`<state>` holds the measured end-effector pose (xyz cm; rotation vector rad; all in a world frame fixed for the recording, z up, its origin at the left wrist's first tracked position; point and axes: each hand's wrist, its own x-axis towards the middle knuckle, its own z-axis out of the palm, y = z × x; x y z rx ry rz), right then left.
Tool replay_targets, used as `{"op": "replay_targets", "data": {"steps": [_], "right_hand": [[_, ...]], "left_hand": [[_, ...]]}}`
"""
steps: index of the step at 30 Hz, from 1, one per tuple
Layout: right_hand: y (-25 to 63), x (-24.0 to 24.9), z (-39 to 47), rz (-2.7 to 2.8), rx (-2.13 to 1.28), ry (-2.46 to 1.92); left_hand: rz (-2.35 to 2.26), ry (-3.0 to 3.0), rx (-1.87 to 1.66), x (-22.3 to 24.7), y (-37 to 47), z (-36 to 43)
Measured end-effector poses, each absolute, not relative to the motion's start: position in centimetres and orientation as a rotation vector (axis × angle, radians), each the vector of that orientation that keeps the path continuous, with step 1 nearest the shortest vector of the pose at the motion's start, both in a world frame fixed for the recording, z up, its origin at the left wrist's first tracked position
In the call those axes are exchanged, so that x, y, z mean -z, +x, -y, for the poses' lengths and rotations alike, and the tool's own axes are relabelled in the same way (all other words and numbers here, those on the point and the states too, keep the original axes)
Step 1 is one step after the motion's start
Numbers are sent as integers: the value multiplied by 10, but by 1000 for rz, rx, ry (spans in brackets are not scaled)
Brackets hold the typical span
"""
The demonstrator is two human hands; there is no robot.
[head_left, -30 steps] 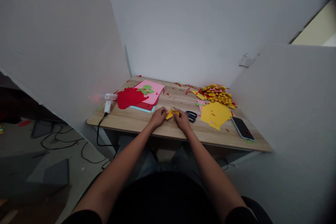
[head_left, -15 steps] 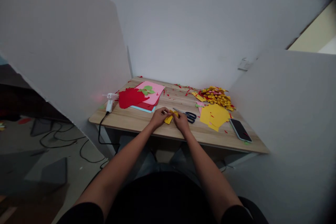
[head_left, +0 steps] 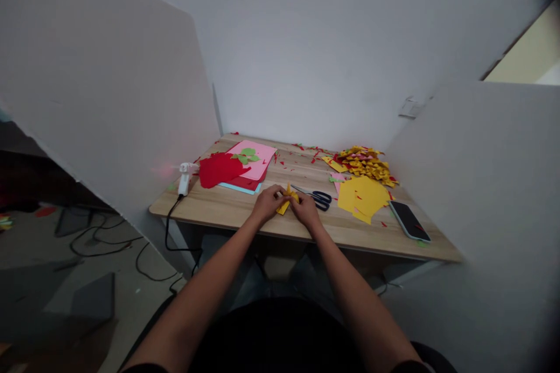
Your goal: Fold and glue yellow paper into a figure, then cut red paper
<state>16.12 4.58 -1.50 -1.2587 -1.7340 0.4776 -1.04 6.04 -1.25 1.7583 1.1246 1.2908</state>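
Observation:
Between my two hands is a small piece of folded yellow paper (head_left: pixel 290 192), just above the front part of the table (head_left: pixel 236 210). My left hand (head_left: pixel 268 203) pinches it from the left side. From the right, the fingers of my right hand (head_left: pixel 306 208) are closed on it as well. Part of the yellow paper points upward between the fingertips, and another part shows below them. Scissors with dark handles (head_left: pixel 322 199) lie right beside my right hand, blades pointing left towards the paper.
A white glue gun (head_left: pixel 184 179) with a black cable stands at the left edge. Red felt-like sheet (head_left: pixel 221 170), pink sheet (head_left: pixel 258 154) and green cut-outs (head_left: pixel 246 155) lie nearby. To the right are yellow sheets (head_left: pixel 365 195), a heap of folded yellow pieces (head_left: pixel 367 164) and a phone (head_left: pixel 409 220).
The yellow paper has changed shape in my fingers, with a point now sticking up. Both hands stay in nearly the same place, and the camera view has shifted slightly.

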Motion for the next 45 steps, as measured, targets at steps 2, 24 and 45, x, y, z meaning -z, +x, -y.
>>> {"op": "replay_targets", "data": {"steps": [2,24,45], "right_hand": [[161,15,-46,1714,-481,-1248],[171,29,-54,1492,-837,-1141],[175,29,-57,1333,-853,-1125]], "left_hand": [[-1132,1715,-1318,11,-11,-60],[-861,1385,-1301,5,-11,-59],[-885,1472,-1182,13,-2,-61]]}}
